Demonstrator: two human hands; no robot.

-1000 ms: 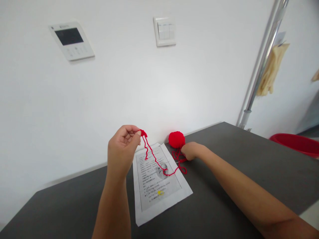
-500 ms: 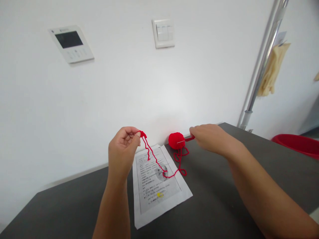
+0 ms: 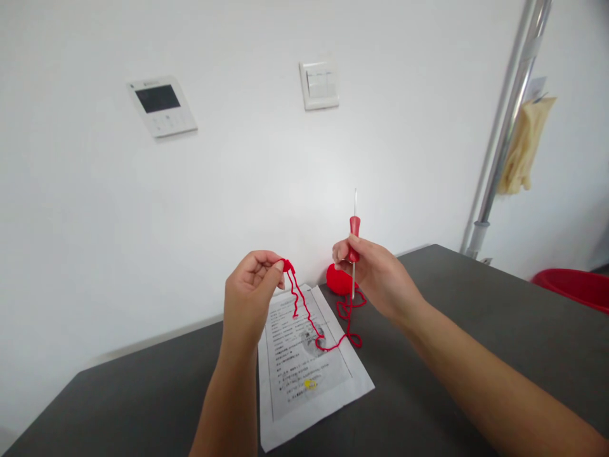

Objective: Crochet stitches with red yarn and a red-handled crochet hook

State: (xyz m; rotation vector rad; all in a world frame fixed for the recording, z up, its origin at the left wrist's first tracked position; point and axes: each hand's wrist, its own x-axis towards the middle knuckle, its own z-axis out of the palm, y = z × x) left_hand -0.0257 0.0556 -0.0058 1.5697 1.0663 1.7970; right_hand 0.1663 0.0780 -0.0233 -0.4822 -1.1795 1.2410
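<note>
Between the thumb and fingers of my left hand (image 3: 252,282) is a small crocheted piece (image 3: 288,265) of red yarn. Two strands of yarn (image 3: 308,311) hang from it, one running over the paper in a loop towards the ball. My right hand (image 3: 383,273) grips a double-ended crochet hook (image 3: 354,226) by its red middle handle. The hook stands nearly upright, its thin metal ends pointing up and down. Behind that hand, a red yarn ball (image 3: 337,279) sits by the wall, partly hidden by the fingers.
A printed sheet of paper (image 3: 328,397) with a yellow mark lies on the dark table (image 3: 157,393). The white wall behind carries a screen panel (image 3: 164,108) and a switch (image 3: 321,86). At right are a metal pole (image 3: 507,133), yellow gloves (image 3: 526,146) and a red rim (image 3: 571,285).
My right hand has come left and turned, raising the crochet hook from lying across the yarn ball to upright. The left hand keeps its pinch. The whole view has shifted slightly.
</note>
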